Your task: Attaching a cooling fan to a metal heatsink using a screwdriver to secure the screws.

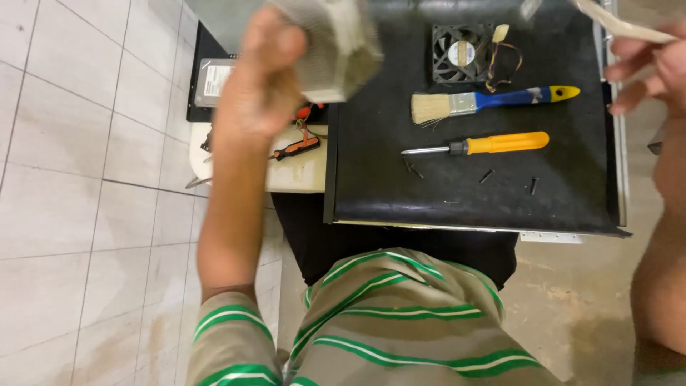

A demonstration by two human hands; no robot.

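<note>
Left hand grips finned grey heatsink raised over black panel, right hand pinches pale brush handle at frame edge; looks like mid-cleaning, next calls for bristles meeting fins; fan, blue brush, orange screwdriver lie below

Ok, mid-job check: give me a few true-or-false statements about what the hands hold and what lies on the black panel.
1. The left hand holds a grey finned metal block. True.
2. The paintbrush has a red handle. False: blue with a yellow tip.
3. The orange-handled screwdriver lies below the paintbrush on the black panel. True.
4. The small fan sits in the right hand. False: it lies on the panel; that hand holds a pale flat strip.
</note>
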